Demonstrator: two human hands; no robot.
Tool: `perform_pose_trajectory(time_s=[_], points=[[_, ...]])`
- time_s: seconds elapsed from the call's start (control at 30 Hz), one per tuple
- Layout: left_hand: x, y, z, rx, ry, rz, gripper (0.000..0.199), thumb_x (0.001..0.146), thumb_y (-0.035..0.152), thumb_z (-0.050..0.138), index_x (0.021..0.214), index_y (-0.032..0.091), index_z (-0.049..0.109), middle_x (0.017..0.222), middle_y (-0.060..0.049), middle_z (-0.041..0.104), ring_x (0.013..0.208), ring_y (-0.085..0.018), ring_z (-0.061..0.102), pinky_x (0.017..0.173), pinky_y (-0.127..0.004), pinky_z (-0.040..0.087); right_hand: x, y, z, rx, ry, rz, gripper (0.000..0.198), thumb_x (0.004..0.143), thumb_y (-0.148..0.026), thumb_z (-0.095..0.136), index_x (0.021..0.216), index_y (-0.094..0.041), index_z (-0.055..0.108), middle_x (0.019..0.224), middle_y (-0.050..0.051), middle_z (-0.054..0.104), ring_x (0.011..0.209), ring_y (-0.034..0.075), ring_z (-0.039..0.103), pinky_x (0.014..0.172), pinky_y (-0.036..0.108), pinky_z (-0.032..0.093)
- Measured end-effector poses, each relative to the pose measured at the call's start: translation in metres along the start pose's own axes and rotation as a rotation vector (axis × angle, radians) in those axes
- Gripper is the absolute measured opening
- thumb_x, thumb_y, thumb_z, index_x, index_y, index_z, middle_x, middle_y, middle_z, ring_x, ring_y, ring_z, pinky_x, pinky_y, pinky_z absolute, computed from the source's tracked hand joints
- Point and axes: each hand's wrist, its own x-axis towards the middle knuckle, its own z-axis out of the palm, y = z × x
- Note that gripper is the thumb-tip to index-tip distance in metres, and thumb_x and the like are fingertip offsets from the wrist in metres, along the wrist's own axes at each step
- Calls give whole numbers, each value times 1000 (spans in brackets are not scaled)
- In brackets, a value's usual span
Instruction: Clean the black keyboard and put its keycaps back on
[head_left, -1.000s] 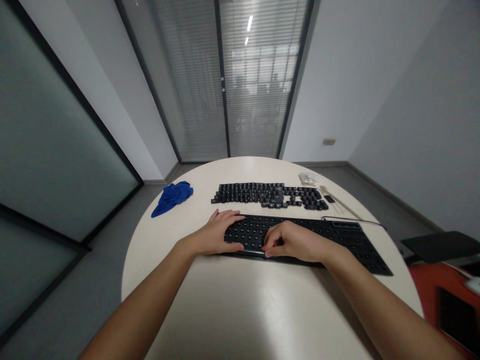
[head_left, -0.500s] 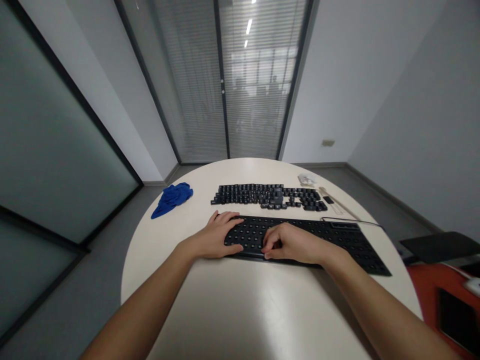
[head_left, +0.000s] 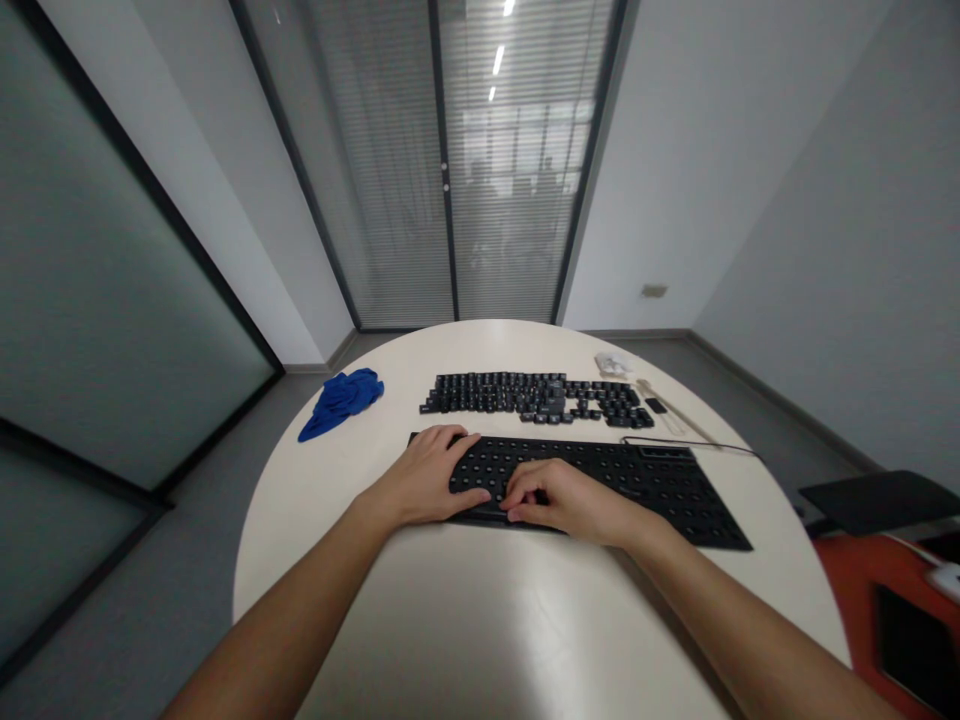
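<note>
A: Where to find the keyboard (head_left: 652, 486)?

B: In the middle of the frame, lying on the pale table (head_left: 465, 620), stretching from just left of centre well over to the right, showing rows of small key seats.

A: And the left hand (head_left: 429, 476)?

B: Spread over the keyboard's left end, with thumb pointing right near the lower edge.

A: The right hand (head_left: 562, 498)?

B: Curled, just right of the left thumb, with thumb and forefinger close together by the keyboard's lower edge. Pinching what, if anything? Cannot tell.

A: Farther up the frame?

B: Black keycaps (head_left: 487, 392) in rows, just above the keyboard; left of those, a crumpled blue cloth (head_left: 343, 400); right, a whitish packet (head_left: 613, 365) and a small black piece (head_left: 655, 405).
</note>
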Motion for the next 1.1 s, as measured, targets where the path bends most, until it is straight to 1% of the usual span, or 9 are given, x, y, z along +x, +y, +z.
perform_pose_trajectory(time_s=[0.1,0.17,0.27,0.33,0.4,0.53,0.7,0.87,1.1], points=[[0,-2,-1,7,20,-11,64,88,58,63,139,22,52,139,-14,53,129,-35,48,109,-52,40,4,-3,8,-21,55,-2,14,89,-27,69,96,-20,79,90,5,73,80,16,64,73,27,48],[0,-2,0,-15,21,23,61,89,54,64,138,20,52,143,-14,52,132,-34,47,112,-51,39,7,-4,9,-18,97,15,14,90,-27,67,96,-19,78,88,4,73,76,16,64,70,26,48],[-1,-3,0,-56,17,74,61,88,51,67,139,20,51,145,-14,51,134,-33,46,114,-51,37,9,0,5,-80,244,70,16,92,-26,64,98,-19,77,88,4,74,73,16,64,70,28,48],[-2,-5,0,-74,15,84,63,87,51,67,139,21,51,145,-14,52,135,-33,46,115,-51,36,10,7,0,-209,358,104,16,93,-25,62,101,-20,76,93,5,75,80,18,66,76,31,49],[-4,-7,-1,-81,14,83,64,87,52,67,140,21,50,145,-14,51,135,-34,45,115,-52,36,12,15,-7,-362,442,123,16,93,-22,61,100,-20,75,99,7,75,94,22,66,87,36,49],[-8,-11,-4,-64,0,86,68,87,58,66,142,21,48,146,-14,50,135,-33,45,116,-52,35,19,22,-20,-622,467,218,17,92,-19,60,102,-19,74,105,9,74,100,26,65,90,39,46],[-8,-13,-5,-41,2,91,73,83,60,69,142,22,49,146,-14,50,135,-33,45,116,-51,34,36,17,-28,-842,488,346,20,91,-22,61,107,-20,73,110,10,72,105,29,61,86,39,39],[-7,-12,-6,-58,12,89,73,81,59,71,140,22,51,145,-13,52,134,-34,47,115,-51,35,51,21,-31,-936,432,329,20,88,-24,66,107,-21,74,115,10,70,109,30,57,88,40,33],[-7,-10,-9,-62,0,81,72,81,58,72,140,21,51,146,-14,51,134,-34,47,115,-52,35,60,29,-30,-985,378,320,17,89,-22,64,102,-20,75,109,10,71,109,30,56,86,40,30]])
